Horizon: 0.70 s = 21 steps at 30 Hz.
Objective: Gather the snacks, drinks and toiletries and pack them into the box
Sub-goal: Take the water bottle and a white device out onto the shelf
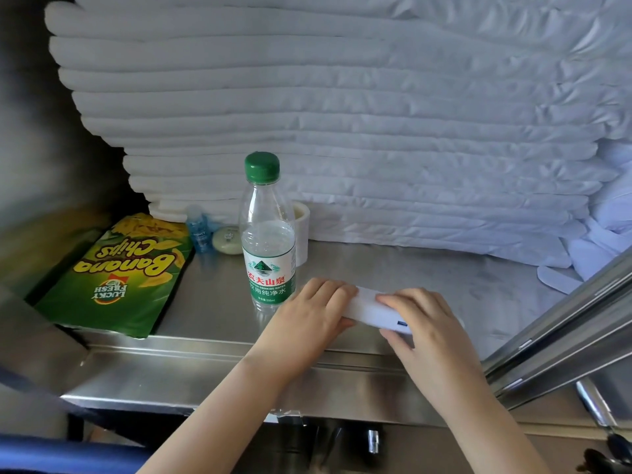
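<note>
A brushed steel counter point(427, 268) fills the scene, its front lip folded down towards the person. One clear water bottle point(268, 248) with a green cap and a green-and-white label stands upright near the middle of it, about half full.

Behind the bottle, a tall stack of folded white linen point(342, 114) rises like a wall along the back of the counter. Far to the bottle's right, slanted metal rails point(564, 330) cut across the corner.

Just right of the bottle and in front of it, one small white carton point(371, 307) lies on the counter, held at both ends. The left hand point(314, 309) grips the end nearest the bottle, its fingers point(333, 287) curled over the top. The right hand point(424, 323) grips the far end, fingers over the top and thumb on the near side. The hands hide most of the carton, so its print cannot be read.

To the bottle's left, one green bag of banana chips point(116, 271) lies flat, reaching the counter's front edge. Between the bag and the bottle, further back, stand one small blue bottle point(200, 232) and one pale round bar point(227, 241), close together. Directly behind the bottle, partly hidden by it, is one white roll point(302, 230).
</note>
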{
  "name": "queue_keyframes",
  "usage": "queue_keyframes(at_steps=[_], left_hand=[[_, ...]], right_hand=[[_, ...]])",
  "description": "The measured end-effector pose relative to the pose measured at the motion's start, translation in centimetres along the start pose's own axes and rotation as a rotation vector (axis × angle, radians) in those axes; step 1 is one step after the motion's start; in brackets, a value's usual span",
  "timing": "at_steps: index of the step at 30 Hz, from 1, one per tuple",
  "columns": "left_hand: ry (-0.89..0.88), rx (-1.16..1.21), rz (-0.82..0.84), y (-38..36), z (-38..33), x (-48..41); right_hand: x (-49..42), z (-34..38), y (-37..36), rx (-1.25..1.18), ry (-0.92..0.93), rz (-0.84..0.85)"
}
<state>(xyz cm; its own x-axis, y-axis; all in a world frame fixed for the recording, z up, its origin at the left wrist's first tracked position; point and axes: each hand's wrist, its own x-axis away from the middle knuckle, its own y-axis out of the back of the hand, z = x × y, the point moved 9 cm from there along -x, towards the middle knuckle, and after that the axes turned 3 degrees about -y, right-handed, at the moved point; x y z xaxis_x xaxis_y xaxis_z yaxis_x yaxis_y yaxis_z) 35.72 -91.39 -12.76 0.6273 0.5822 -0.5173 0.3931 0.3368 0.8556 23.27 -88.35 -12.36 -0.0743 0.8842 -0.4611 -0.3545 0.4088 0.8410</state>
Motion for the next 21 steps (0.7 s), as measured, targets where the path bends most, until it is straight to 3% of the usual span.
queue_keyframes(at_steps=[8,12,21], left_hand=[[0.123,0.069,-0.097,0.9,0.5,-0.2],[0.233,0.02,-0.113,0.0,1.0,0.1],[0.273,-0.004,0.002,-1.3,0.7,-0.5]], right_hand=[[-0.3,-1.3,0.7,-0.125,-0.108,-0.141],[-0.7,-0.9,0.5,-0.055,-0.128,-0.173],[-1.2,-0.9,-2.5,0.139,-0.129,-0.016]])
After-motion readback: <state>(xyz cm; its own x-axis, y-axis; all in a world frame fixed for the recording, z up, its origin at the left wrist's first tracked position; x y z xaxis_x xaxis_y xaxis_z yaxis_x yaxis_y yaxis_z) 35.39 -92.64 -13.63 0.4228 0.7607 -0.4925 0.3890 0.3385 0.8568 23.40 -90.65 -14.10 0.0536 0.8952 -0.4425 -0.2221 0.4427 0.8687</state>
